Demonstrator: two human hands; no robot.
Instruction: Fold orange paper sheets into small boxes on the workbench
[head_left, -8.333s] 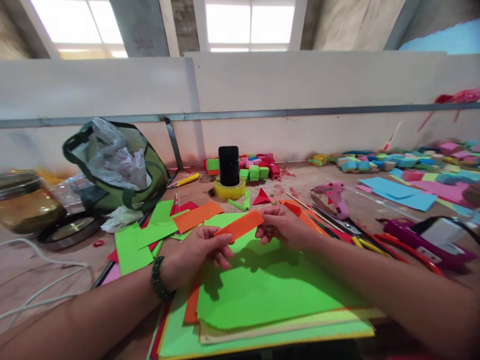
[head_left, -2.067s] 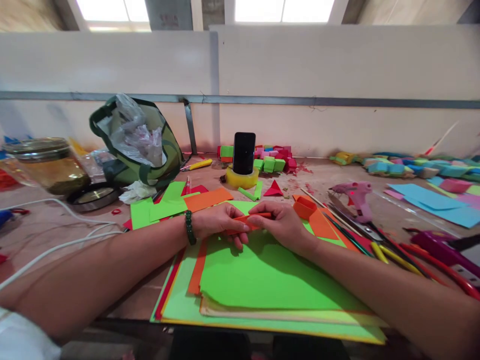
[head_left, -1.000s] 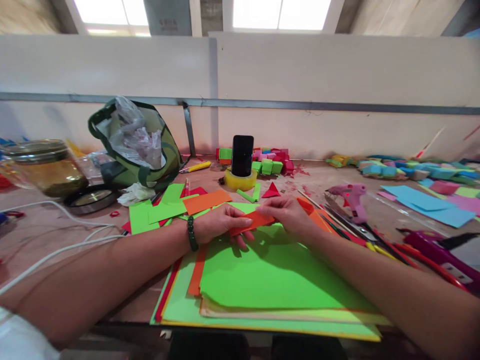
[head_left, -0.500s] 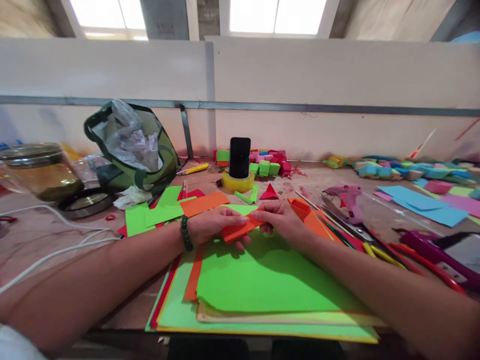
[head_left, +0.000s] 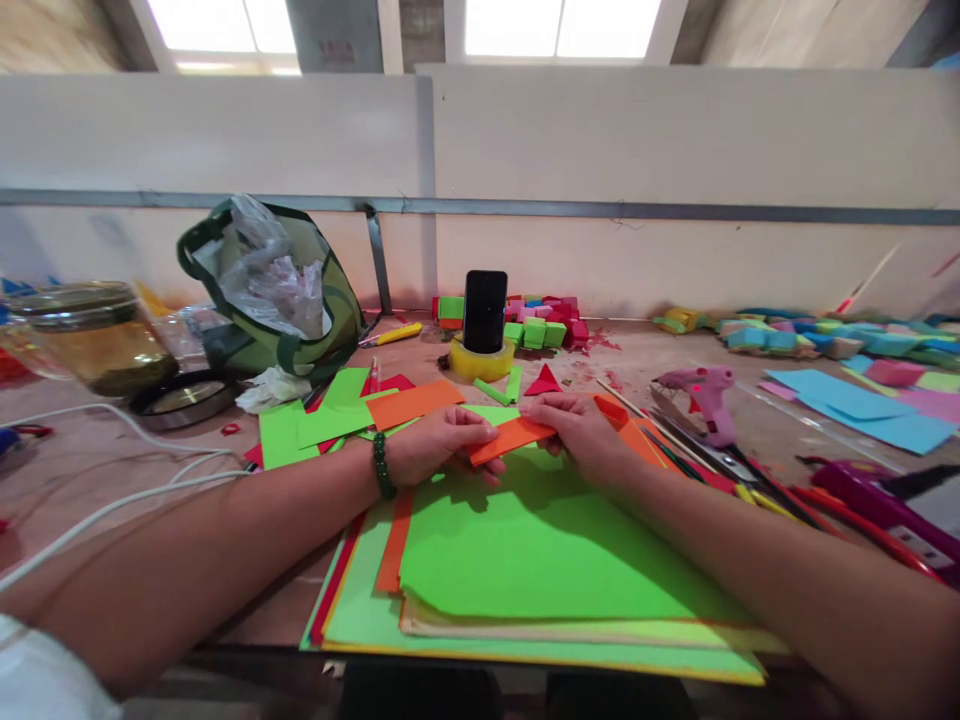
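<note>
Between my two hands is a small orange piece of paper, held above a stack of coloured sheets. My left hand, with a dark green bead bracelet at the wrist, pinches its left end. The right end is gripped by my right hand, thumb on top. Beneath them lies a bright green sheet on top of the stack. A loose orange paper strip rests just beyond my left hand, and a red folded paper triangle lies beyond my right hand.
A phone stands in a yellow tape roll. At right are a pink glue gun, scissors and blue sheets. A green bag, a glass jar and a white cable occupy the left.
The orange paper now lies flatter and shows more of its length between my hands. My hands have spread slightly apart, and the whole view has shifted a little.
</note>
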